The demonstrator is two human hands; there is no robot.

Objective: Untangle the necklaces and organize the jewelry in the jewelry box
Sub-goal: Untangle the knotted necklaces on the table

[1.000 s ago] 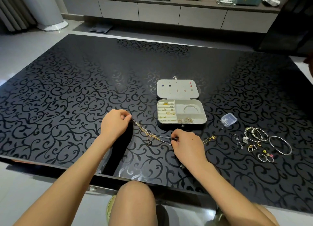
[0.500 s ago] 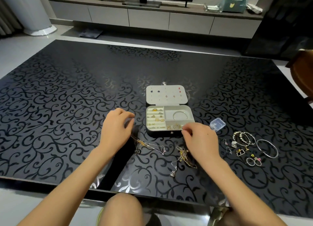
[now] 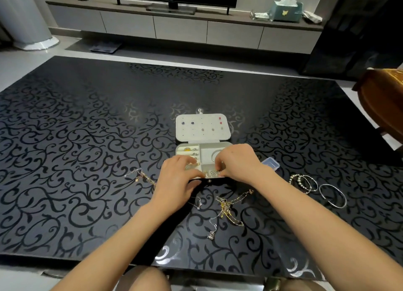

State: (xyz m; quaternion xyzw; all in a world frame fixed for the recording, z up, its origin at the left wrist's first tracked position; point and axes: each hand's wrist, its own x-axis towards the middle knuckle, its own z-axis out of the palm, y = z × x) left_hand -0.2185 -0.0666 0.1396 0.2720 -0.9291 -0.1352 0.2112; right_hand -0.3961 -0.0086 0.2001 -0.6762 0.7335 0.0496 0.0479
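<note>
Two hands (image 3: 177,181) (image 3: 237,162) over jewelry box (image 3: 202,127), grips unclear

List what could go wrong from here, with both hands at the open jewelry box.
1. The right hand has its fingertips among the small chains in the front compartment of the jewelry box; lifting one may drag others out or knot them.
2. The tangled necklaces lie on the table between the forearms; an arm drawing back could sweep them toward the edge.
3. The left hand partly covers the ring rolls; it might dislodge rings.
</note>
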